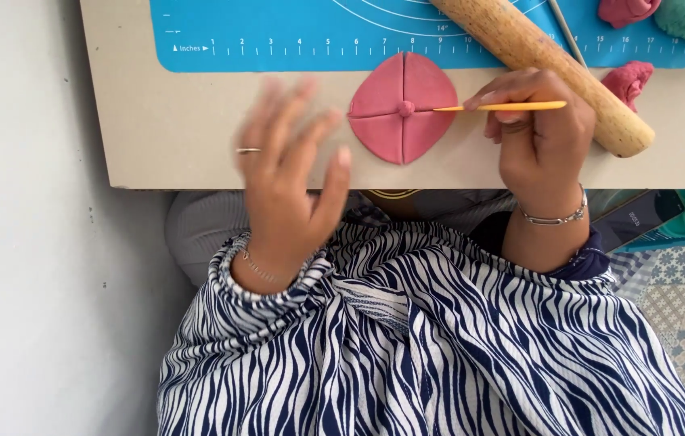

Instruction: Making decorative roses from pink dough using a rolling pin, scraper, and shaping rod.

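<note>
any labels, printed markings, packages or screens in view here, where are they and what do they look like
Blue measuring mat: top of the board, rectangular, bright blue with a white ruler scale and curved white guide lines.
Phone screen: right edge, below the board and beside the right hand's wrist, a dark tilted rectangle with small pale characters.
No packages or signs visible.

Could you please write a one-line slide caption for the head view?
Right hand holds a yellow stick tool to a pink clay disc scored into quarters; blurred left hand open beside it.

A wooden rolling pin point(548, 69) lies across the blue mat point(278, 32) — pink lumps point(627, 79) beside.
</note>
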